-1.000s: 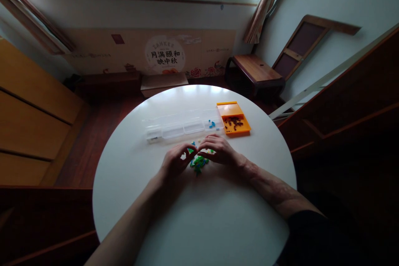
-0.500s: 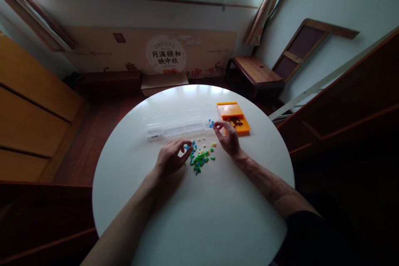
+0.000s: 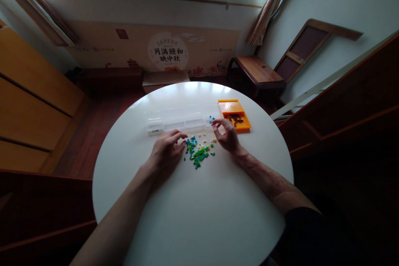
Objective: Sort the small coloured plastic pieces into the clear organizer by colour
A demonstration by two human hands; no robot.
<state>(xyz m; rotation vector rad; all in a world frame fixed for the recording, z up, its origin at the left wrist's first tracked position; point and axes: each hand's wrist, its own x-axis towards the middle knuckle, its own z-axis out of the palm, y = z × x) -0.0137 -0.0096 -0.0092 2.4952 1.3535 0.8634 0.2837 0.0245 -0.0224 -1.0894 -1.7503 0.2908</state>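
Note:
A pile of small green, blue and yellow plastic building bricks point(image 3: 199, 154) lies in the middle of the round white table point(image 3: 199, 203). At the pile's left edge is my left hand point(image 3: 168, 147), its thumb and forefinger apart beside the blue bricks. My right hand point(image 3: 229, 136) hovers by the right end of a clear plastic compartment box point(image 3: 195, 121), thumb and fingertips curved with a gap between them. A few blue bricks point(image 3: 212, 119) sit in that end compartment. I can make out nothing held in either hand.
Behind my right hand stands an orange tray point(image 3: 245, 126) with dark brown pieces point(image 3: 236, 119) in it. The clear box's lid point(image 3: 183, 109) stretches along its far side. Beyond the table are a wooden stool point(image 3: 257, 70) and a printed panel point(image 3: 131, 45) under the window.
My left hand has drawn back slightly left from the blue bricks, its fingers wider apart. My right hand has stayed by the end compartment, with its fingertips loosened. The view has shifted slightly.

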